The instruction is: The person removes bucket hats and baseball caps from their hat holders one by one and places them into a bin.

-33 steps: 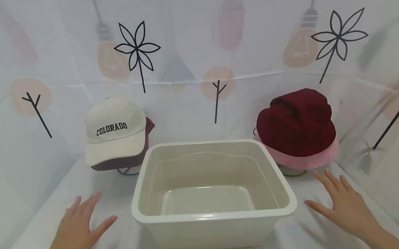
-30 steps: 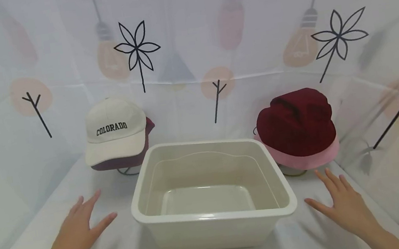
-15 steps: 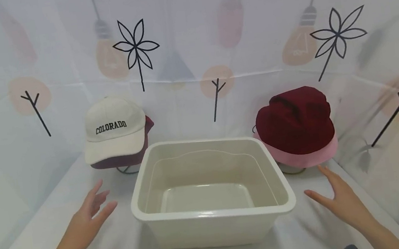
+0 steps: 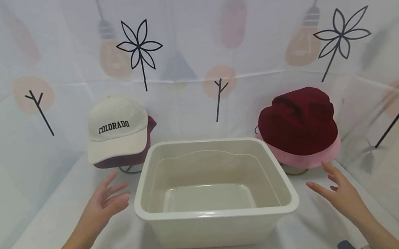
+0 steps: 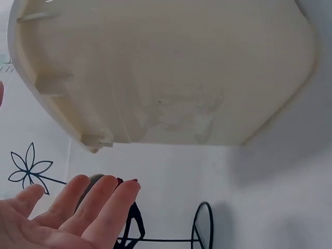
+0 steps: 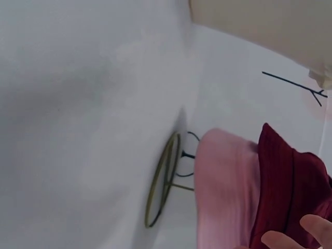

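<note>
Step, as I judge it: a reach, nothing gripped. Cream COLORADO cap (image 4: 115,118) sits behind-left of the basin (image 4: 217,228), over a wire stand (image 4: 130,171); maroon hat (image 4: 298,124), pink brim (image 4: 304,158) below it, behind-right. Lifting either would call for fingers round the edge, then a rise. Left hand (image 4: 100,205): empty, fingers loosely spread, pointing toward the cap. Right hand (image 4: 344,198): empty, thumb wide of fingers, near the pink brim; contact unclear.
</note>
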`<state>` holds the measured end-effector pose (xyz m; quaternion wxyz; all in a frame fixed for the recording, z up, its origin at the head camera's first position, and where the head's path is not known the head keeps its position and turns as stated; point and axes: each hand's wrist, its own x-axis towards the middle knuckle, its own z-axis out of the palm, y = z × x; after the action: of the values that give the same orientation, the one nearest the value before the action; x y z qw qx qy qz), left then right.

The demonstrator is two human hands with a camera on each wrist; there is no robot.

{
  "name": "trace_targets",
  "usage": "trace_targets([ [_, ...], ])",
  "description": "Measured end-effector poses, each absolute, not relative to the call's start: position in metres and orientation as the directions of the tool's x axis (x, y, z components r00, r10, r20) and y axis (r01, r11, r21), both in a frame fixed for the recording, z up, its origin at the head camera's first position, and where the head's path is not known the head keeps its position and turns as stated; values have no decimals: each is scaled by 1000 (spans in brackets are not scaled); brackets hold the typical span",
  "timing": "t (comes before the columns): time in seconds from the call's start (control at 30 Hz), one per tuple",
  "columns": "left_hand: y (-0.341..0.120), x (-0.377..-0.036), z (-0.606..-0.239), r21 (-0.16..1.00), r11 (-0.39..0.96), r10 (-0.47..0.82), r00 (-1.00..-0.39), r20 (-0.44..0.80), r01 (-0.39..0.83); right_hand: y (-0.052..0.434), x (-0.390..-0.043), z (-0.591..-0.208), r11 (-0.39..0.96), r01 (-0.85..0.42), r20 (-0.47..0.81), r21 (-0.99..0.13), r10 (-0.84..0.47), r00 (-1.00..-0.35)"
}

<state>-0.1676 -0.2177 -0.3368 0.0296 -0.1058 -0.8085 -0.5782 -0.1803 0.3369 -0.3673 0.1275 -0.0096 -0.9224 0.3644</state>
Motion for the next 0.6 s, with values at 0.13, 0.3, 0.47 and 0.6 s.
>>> trace_targets([
  [0.13,-213,-170,-334,953,242,169,-975,145,184,335,-182,-367,716,-62,228,-695,139,-964],
  [0.3,-207,-174,-333,967,187,201,-970,136,174,337,-189,-370,697,-34,210,-717,169,-963],
  [0.47,-204,-178,-330,971,178,218,-969,117,157,359,-210,-392,692,-30,236,-721,205,-950],
  [0.6,-202,-179,-327,973,188,228,-970,86,130,367,-220,-401,694,-3,238,-720,243,-940],
])
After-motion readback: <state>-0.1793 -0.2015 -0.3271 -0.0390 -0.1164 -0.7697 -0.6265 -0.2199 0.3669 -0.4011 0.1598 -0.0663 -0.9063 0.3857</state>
